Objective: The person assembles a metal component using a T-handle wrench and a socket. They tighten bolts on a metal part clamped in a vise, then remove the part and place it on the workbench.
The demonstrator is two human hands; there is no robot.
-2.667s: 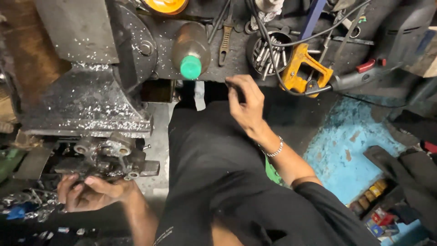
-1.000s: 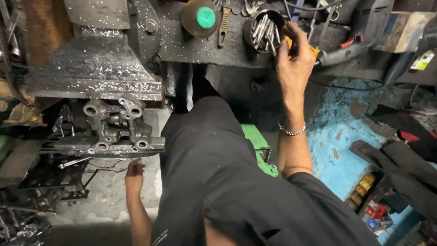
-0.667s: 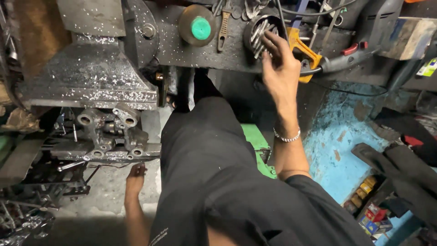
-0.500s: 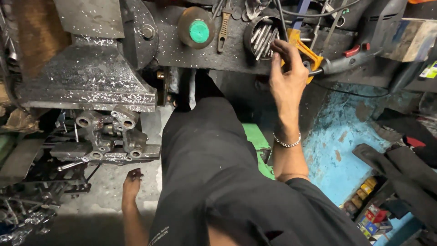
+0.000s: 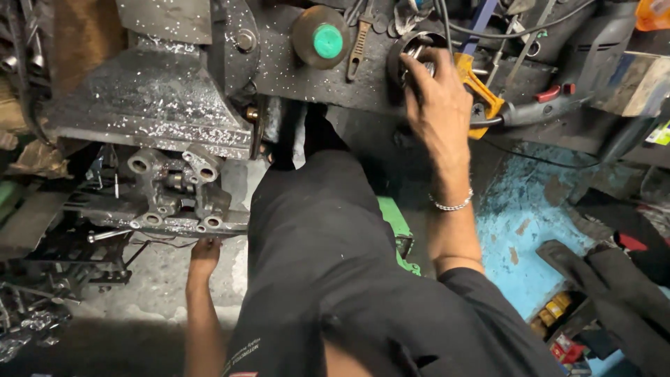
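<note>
Two bare hands work well apart. Up at the dark, grit-speckled bench (image 5: 307,66), the right hand (image 5: 436,105) reaches into a round metal tin (image 5: 412,52) packed with small tools; its fingers (image 5: 412,70) are curled over the rim, but whether they have closed on anything cannot be told. A yellow-orange tool (image 5: 478,91) lies just beside that hand, and a bottle with a green cap (image 5: 322,38) lies further left on the bench. Lower down, the left hand (image 5: 204,251) touches the underside of a grey cast-metal part (image 5: 174,195) with round bosses, its fingers hidden from view. A silver bracelet (image 5: 450,204) circles the right wrist.
</note>
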